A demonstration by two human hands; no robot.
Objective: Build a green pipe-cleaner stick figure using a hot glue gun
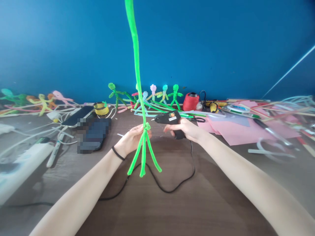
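Note:
My left hand (134,139), with a black band at its wrist, pinches a bright green pipe-cleaner piece (143,152) at its knot. Three green strands hang below the knot and one long strand rises past the top of the view. Just to the right, my right hand (183,128) is wrapped round the handle of a black glue gun (168,118). The gun's nozzle points left at the upright strand, with a gap between them. Its black cord (172,191) curls over the table below both hands.
Pipe-cleaner figures (175,93) stand along the blue wall, beside a red thread spool (190,101). Two phones (97,132), white cables and a power strip (22,170) lie left. Pink paper (236,131), a pen and sticks lie right.

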